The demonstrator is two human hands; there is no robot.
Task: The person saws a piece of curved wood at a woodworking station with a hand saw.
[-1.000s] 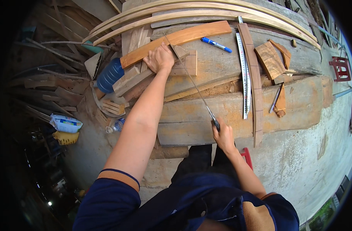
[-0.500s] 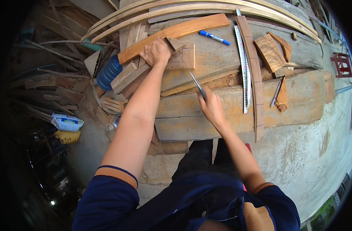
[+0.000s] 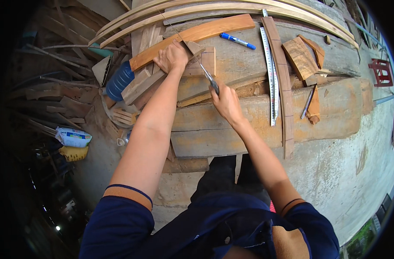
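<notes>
My right hand is wrapped around the dark handle of a handsaw. Its thin blade slants away up and left, across a small wooden piece and over the curved reddish-brown board. Just left of the blade, my left hand grips and presses down on the wood, its fingers bent over the edge near the curved board. What lies under that palm is hidden. Beside the saw sits a flat wooden block with a dark line drawn on it.
A blue marker, a steel ruler and a long brown strip lie on the plank bench. Wood offcuts and a pen are to the right. Long pale strips span the far side; a blue bottle stands left.
My right hand has pushed the saw forward and to the left, so more of the blade shows beyond the curved board. The left hand stays in place on the wood.
</notes>
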